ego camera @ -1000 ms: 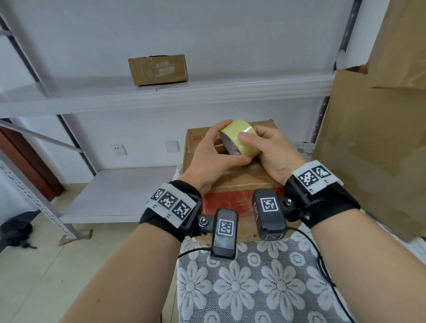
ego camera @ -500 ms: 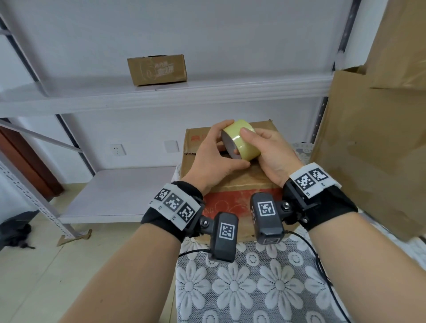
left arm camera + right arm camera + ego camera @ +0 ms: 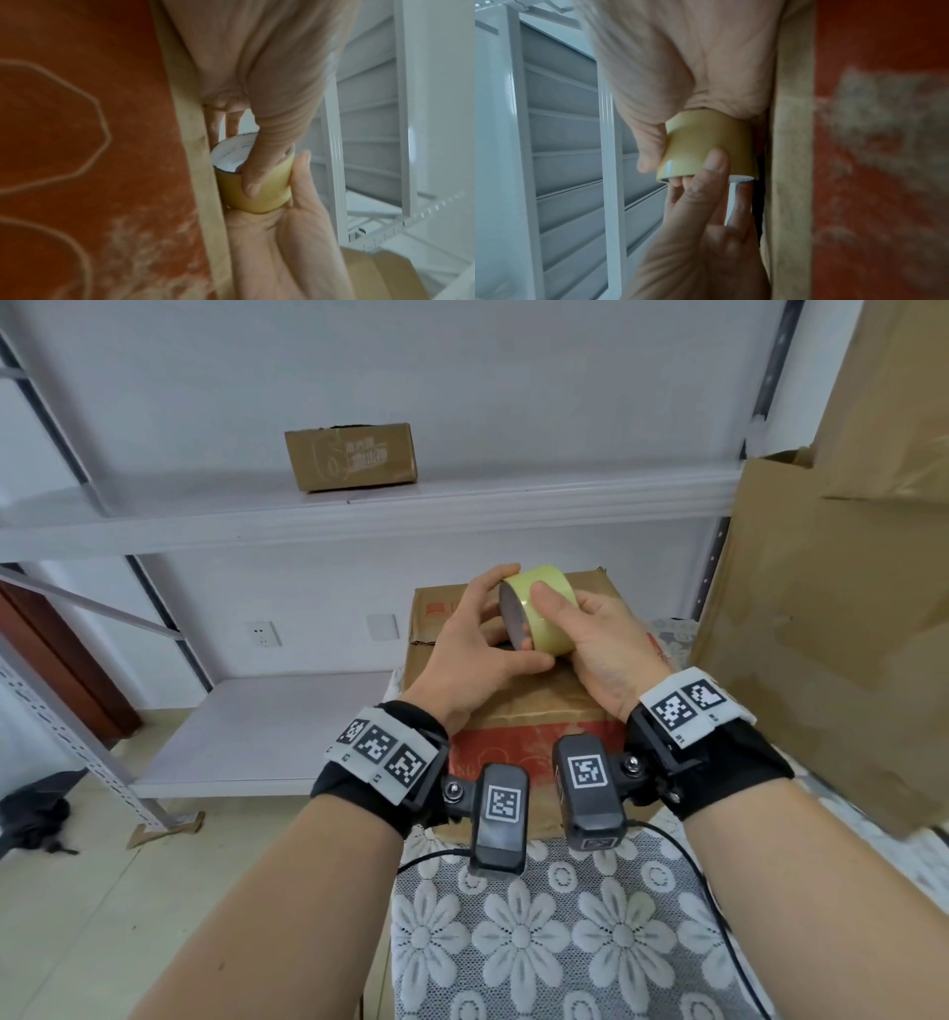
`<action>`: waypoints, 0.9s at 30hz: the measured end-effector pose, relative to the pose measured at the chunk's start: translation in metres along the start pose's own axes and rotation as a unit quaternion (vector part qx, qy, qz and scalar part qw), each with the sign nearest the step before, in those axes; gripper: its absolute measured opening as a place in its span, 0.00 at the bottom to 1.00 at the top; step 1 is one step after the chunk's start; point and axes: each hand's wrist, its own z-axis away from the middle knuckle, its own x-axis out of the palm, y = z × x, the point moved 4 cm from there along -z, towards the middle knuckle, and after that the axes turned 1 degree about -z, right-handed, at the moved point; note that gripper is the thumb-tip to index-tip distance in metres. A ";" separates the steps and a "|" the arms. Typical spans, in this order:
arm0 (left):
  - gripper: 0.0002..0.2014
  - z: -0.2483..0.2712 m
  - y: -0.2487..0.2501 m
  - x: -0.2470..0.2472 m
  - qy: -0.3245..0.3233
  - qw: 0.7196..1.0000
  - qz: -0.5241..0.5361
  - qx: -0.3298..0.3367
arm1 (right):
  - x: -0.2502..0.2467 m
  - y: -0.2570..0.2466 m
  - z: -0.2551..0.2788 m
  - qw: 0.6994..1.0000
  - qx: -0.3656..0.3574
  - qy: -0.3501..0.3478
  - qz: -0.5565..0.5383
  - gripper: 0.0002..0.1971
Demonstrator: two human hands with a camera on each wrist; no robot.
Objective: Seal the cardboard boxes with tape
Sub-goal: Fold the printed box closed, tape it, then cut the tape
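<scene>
White shelving lines the wall behind a cardboard box point(image 3: 513, 706). Just above the box, the tape roll point(image 3: 542, 614) sits gripped between the left hand point(image 3: 475, 654) and right hand point(image 3: 595, 642), fingers curled around it. Hunting the stuck-down end, a nail could tear the tape unevenly.

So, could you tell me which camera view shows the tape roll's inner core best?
The left wrist view: the tape roll faces it, white printed core open. The head view shows the core dark; the right wrist view shows only its rim.
</scene>
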 end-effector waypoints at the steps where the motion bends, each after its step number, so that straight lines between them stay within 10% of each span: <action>1: 0.42 -0.001 -0.001 -0.002 0.008 1.000 0.020 -0.008 | 0.000 0.000 0.000 1.000 0.001 -0.005 -0.012 0.14; 10: 0.40 -0.004 -0.006 -0.008 0.030 0.995 0.091 -0.039 | 0.002 -0.004 0.007 0.992 0.012 -0.092 -0.080 0.12; 27: 0.30 -0.004 -0.004 -0.005 0.050 0.996 0.064 -0.037 | 0.004 -0.003 0.005 0.997 0.051 -0.026 -0.056 0.16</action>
